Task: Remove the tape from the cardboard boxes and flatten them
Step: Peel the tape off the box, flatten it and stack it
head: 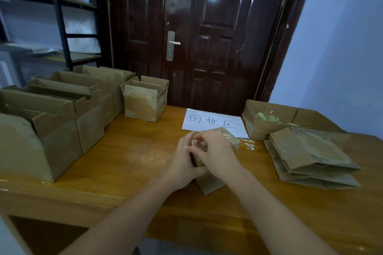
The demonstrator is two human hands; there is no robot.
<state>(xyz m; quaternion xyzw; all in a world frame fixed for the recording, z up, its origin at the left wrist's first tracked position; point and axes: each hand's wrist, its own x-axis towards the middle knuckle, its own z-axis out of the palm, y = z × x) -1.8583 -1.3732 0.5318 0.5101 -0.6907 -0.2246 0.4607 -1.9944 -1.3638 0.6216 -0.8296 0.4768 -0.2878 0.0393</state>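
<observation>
A small cardboard box [231,141] stands on the wooden table [128,157] in front of me, mostly covered by my hands. My left hand [182,161] grips its left side. My right hand [215,151] lies over its top, fingers curled on a strip of clear tape [198,142] at the box's upper edge. A loose flap [209,185] of the box shows below my wrists. A bit of peeled clear tape [248,145] lies on the table to the right of the box.
Several open cardboard boxes [68,114] stand in rows at the left, one more [145,101] near the door. A stack of flattened boxes [310,157] lies at the right, behind it an open box [269,118] holding crumpled tape. A white paper sign [213,122] lies at the back.
</observation>
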